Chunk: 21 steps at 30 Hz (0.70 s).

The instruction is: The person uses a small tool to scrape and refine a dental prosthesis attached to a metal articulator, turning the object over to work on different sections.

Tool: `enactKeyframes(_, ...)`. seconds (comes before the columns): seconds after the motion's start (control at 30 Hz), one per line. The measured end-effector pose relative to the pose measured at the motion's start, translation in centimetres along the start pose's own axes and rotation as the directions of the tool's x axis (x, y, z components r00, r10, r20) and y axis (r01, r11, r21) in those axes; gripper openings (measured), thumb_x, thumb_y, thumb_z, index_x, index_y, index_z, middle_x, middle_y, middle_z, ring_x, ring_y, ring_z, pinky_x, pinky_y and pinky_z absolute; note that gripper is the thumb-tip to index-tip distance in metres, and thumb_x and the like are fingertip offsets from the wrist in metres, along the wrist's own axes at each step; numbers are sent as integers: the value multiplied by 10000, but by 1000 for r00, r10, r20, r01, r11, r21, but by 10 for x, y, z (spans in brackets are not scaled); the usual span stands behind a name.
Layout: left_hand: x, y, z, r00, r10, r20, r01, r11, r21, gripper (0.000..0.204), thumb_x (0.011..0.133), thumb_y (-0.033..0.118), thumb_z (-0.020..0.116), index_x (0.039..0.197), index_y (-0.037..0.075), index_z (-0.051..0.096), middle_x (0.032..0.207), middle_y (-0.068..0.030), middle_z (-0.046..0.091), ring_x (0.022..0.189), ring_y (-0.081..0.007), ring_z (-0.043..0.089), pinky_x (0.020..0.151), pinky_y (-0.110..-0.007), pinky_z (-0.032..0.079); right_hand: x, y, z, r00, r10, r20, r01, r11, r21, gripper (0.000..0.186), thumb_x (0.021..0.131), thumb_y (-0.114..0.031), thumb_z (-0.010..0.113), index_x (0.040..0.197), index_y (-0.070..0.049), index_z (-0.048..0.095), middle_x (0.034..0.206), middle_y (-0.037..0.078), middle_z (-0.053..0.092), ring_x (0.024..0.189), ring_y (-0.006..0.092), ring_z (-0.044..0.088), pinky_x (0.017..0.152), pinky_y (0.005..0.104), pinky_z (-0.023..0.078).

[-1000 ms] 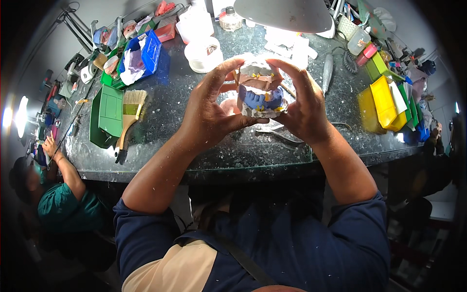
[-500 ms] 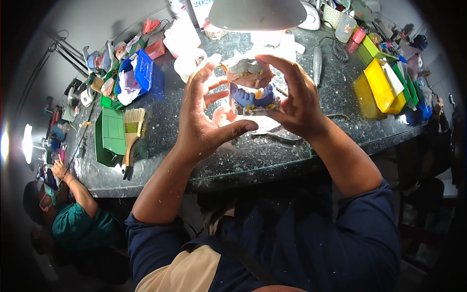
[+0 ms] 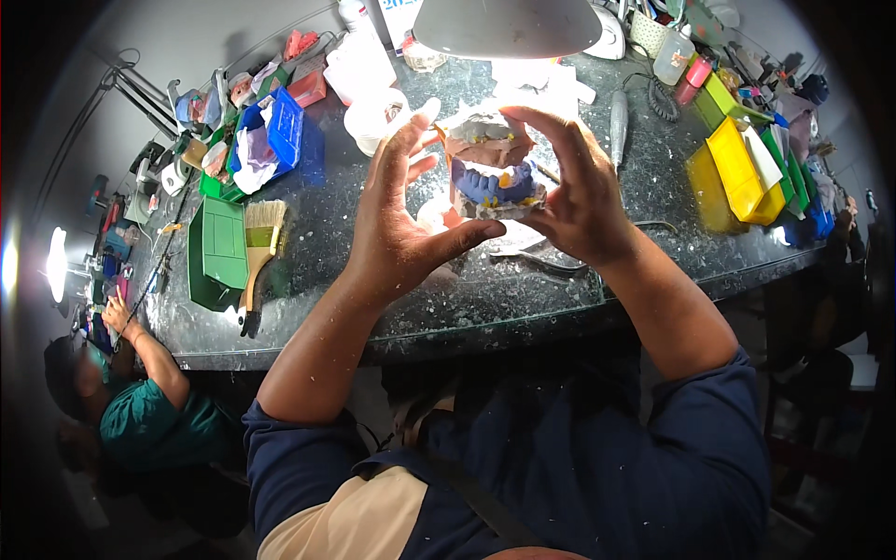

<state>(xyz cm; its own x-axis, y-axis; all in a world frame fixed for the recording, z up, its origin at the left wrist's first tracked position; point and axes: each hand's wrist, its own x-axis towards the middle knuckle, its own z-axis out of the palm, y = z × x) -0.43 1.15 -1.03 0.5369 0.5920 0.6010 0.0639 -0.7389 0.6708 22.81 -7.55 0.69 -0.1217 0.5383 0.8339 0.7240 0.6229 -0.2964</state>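
A two-part dental cast (image 3: 490,191) is held upright between my hands under the lamp, its upper half brownish pink with grey plaster, its lower half blue with yellow spots on a rough plaster base. My right hand (image 3: 583,196) grips it, index finger over the top and thumb low on the side. My left hand (image 3: 392,215) curves around the other side, thumb along the bottom front edge and fingers raised at the upper left; their exact contact is unclear. Behind and beneath the cast, metal tools (image 3: 551,264) and pale objects lie on the dark, dusty bench (image 3: 373,327).
Green bin (image 3: 210,247) and brush (image 3: 259,243) at left; blue bin (image 3: 285,131) behind. Lamp shade (image 3: 504,23) overhead, white tub (image 3: 364,121) below it. Handpiece (image 3: 618,131) and yellow bins (image 3: 728,168) at right. A co-worker in teal (image 3: 149,425) works at far left.
Since a second ago, my left fingers have loosened and lifted up-left. My left thumb dropped away, then returned toward the cast's lower edge. The cast tilted slightly, and the whole view shifted.
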Motion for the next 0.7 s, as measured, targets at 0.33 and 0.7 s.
enactKeyframes(0.33, 1, 5, 0, 996, -60, 69, 62, 998, -26, 1069, 725, 336, 1055, 1586, 111, 463, 1496, -232, 591, 1340, -382, 681, 1056, -454, 619, 0, -6, 2, 996, 31, 79, -27, 998, -54, 826, 886, -529, 859, 1540, -116, 569, 1122, 125, 761, 958, 362, 750, 884, 470, 573)
enactKeyframes(0.7, -3, 2, -2, 990, -110, 90, 121, 985, -123, 1071, 767, 514, 1001, 1581, 48, 485, 1417, -216, 688, 1281, -334, 717, 1080, -462, 569, 1, -7, -1, 994, 0, 113, 10, 996, -91, 877, 883, -593, 840, 1505, -26, 595, 1312, 173, 739, 1127, 363, 715, 1015, 476, 515)
